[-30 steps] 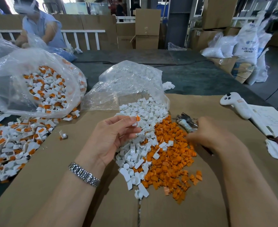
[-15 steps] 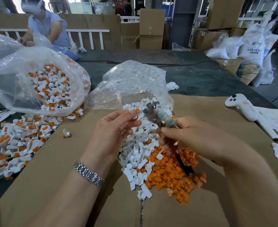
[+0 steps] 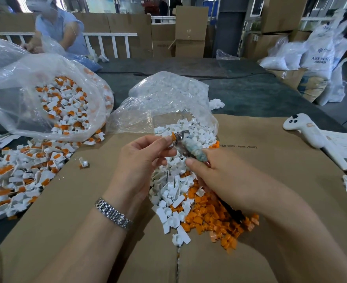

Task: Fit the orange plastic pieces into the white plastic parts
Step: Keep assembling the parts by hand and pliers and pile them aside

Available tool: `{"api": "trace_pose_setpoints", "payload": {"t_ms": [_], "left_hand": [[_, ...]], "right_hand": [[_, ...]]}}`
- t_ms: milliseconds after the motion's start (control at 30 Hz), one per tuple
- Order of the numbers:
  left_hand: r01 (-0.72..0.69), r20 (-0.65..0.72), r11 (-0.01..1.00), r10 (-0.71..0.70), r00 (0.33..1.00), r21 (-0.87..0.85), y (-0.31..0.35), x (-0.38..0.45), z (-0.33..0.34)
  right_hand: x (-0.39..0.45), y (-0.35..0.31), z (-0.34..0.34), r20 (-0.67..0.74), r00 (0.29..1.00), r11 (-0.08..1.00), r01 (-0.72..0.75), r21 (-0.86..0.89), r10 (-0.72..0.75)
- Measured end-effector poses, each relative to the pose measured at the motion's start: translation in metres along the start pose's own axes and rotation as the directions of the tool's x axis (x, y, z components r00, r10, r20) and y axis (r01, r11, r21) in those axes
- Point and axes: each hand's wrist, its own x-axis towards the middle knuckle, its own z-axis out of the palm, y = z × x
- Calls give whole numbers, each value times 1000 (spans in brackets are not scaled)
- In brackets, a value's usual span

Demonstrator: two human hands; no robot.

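Head camera looks down on a flattened cardboard sheet [image 3: 270, 160] that covers the near table. Nearest on it lies a mixed heap: loose orange pieces [image 3: 211, 219] on the right side, white parts [image 3: 173, 193] on the left side and running up toward an open clear bag [image 3: 162, 99]. Above this heap the left hand [image 3: 142, 160], with a metal watch [image 3: 113, 214] on its wrist, pinches a small part with an orange piece [image 3: 172, 135] showing at the fingertips. The right hand [image 3: 221, 176] is curled round pliers [image 3: 186, 146] whose handle is wrapped in pale tape; the metal tip meets the pinched part, though how the tip sits on it is too small to make out. A single assembled part [image 3: 84, 161] lies alone on the cardboard to the left. Further left, finished white-and-orange parts [image 3: 19, 172] spread over the table edge and spill from a second clear bag [image 3: 46, 94]. At the right edge rest a white handheld controller [image 3: 303, 129] and some papers [image 3: 344, 150]. Beyond, across the dark table [image 3: 250, 94], another person [image 3: 60, 31] in a blue top works, with cardboard boxes [image 3: 191, 29] and white sacks [image 3: 315, 58] behind.
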Motion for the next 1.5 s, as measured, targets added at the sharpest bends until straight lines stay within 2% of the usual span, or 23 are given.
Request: {"api": "trace_pose_setpoints", "payload": {"t_ms": [333,433,500,567,633,700,733,767,833,900,967,1100,1300,1433,1500], "left_hand": [[26,-14,999,-26,1000,-42,3,2,-4],[-21,-82,1000,19,996,-18,5,4,-9],[-88,-180,986,113,977,141,7,6,-17],[-123,-311,894,275,910,431,10,8,-27],[-102,-388,750,448,805,653,15,10,-36],[-49,-383,598,571,726,800,18,14,-43],[-12,-356,518,606,711,855,18,16,-46],[21,-321,444,612,723,896,18,17,-47],[65,-242,332,526,815,941,15,21,-48],[77,-168,267,337,927,961,10,23,-48],[78,-117,232,159,980,970,6,24,-50],[48,-62,218,59,996,975,6,24,-53],[46,-63,169,101,993,984,4,27,-57],[38,-87,238,199,976,971,5,27,-55],[26,-114,310,271,956,950,7,25,-53]], "right_hand": [[5,-2,10,-117,992,998,31,-53,-37],[3,1,3,-32,999,997,44,66,-42],[1,6,-7,-9,1000,987,10,162,-8],[3,16,-17,-85,996,983,-22,184,38],[9,31,-25,-196,977,994,-73,79,87],[17,50,-30,-295,945,985,-162,-52,140],[21,60,-32,-332,927,972,-215,-90,174],[25,71,-33,-358,909,957,-268,-111,213],[32,88,-32,-390,876,920,-363,-147,283],[36,101,-29,-414,851,888,-424,-177,324],[39,107,-26,-418,842,872,-450,-193,342],[44,109,-20,-378,843,854,-479,-202,383],[46,108,-12,-370,853,807,-491,-328,368],[45,105,-13,-323,856,813,-497,-303,403],[43,102,-13,-317,859,814,-494,-307,402]]}}
